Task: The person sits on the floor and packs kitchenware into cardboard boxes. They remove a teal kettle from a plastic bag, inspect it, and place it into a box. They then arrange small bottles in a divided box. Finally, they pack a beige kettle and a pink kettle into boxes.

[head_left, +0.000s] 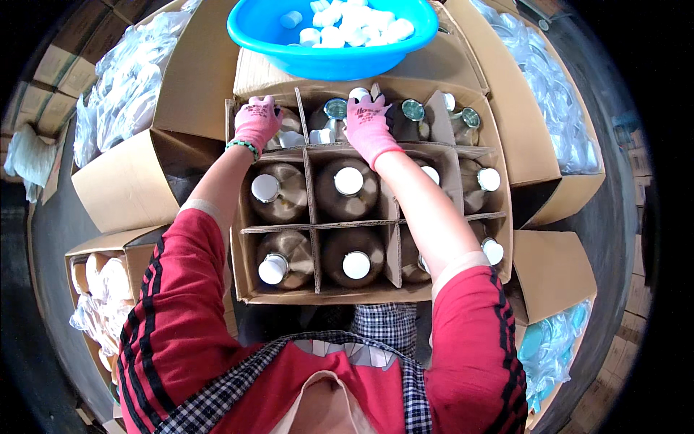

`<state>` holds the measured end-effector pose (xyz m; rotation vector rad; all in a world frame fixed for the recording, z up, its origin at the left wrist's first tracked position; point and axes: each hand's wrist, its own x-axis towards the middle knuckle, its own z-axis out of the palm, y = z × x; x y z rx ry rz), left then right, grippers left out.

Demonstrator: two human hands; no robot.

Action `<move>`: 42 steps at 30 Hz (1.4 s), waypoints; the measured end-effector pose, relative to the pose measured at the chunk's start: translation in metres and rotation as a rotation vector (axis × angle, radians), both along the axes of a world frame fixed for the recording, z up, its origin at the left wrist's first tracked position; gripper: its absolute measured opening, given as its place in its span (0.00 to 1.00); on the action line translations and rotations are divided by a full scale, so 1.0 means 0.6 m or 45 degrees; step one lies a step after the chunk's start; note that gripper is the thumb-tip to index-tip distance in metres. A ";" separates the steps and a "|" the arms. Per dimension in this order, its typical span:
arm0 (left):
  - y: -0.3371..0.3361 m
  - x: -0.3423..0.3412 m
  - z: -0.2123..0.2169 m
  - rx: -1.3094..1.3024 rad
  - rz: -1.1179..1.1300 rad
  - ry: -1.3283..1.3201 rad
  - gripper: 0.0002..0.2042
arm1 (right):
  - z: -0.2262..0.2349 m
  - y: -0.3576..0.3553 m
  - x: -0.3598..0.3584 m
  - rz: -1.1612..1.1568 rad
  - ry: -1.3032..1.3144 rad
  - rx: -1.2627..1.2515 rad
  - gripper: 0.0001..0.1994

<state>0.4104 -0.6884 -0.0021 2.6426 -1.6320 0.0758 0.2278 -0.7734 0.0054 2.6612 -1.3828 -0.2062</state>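
Note:
A cardboard box (338, 295) with card dividers holds several large, clear glass bottles. Those in the two nearer rows wear white caps, such as this bottle's cap (348, 181). My left hand (257, 123), in a pink glove, has its fingers curled down at the far left compartment; what they grip is hidden. My right hand (370, 129), also pink-gloved, closes at a white cap (358, 93) in the far row. Beside it are greenish round bottle tops (335, 108). Loose white caps (290, 138) lie in the far left compartments.
A blue basin (329, 64) of white caps stands on cardboard beyond the box. Open cartons with plastic-wrapped goods flank it: clear bags (134, 83) at left, clear bags (542, 94) at right, teal bags (555, 347) at near right, and a carton of pale items (105, 289) at near left.

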 end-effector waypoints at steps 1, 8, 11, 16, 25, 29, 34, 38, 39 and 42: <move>0.002 0.003 -0.004 -0.006 0.010 -0.010 0.17 | 0.006 0.004 -0.004 0.002 -0.086 0.036 0.29; -0.003 -0.011 0.026 0.035 -0.129 0.129 0.21 | -0.014 -0.064 -0.027 -0.018 -0.148 0.309 0.27; -0.003 0.007 0.045 0.243 -0.190 0.253 0.24 | -0.014 -0.051 -0.046 0.112 -0.389 0.189 0.22; 0.000 -0.002 0.026 0.188 -0.121 0.084 0.21 | 0.034 -0.107 -0.143 -0.057 -1.176 0.060 0.19; 0.016 -0.022 0.010 -0.406 -0.385 -0.278 0.20 | 0.001 -0.265 -0.330 -0.327 -0.574 0.248 0.28; 0.036 -0.071 0.028 -0.240 -0.466 0.293 0.19 | 0.002 -0.267 -0.302 -0.462 -0.481 0.317 0.34; 0.029 -0.111 0.042 -0.092 -0.299 0.377 0.24 | -0.017 -0.297 -0.323 -0.434 -0.407 0.267 0.33; 0.009 -0.084 0.055 0.369 -0.142 0.486 0.24 | 0.007 -0.234 -0.289 -0.685 -0.373 0.125 0.29; 0.010 -0.064 0.029 0.344 -0.158 0.491 0.26 | 0.000 -0.221 -0.292 -0.639 -0.400 -0.104 0.26; 0.008 -0.045 0.021 0.326 -0.271 1.100 0.24 | 0.001 -0.224 -0.293 -0.830 -0.421 0.128 0.28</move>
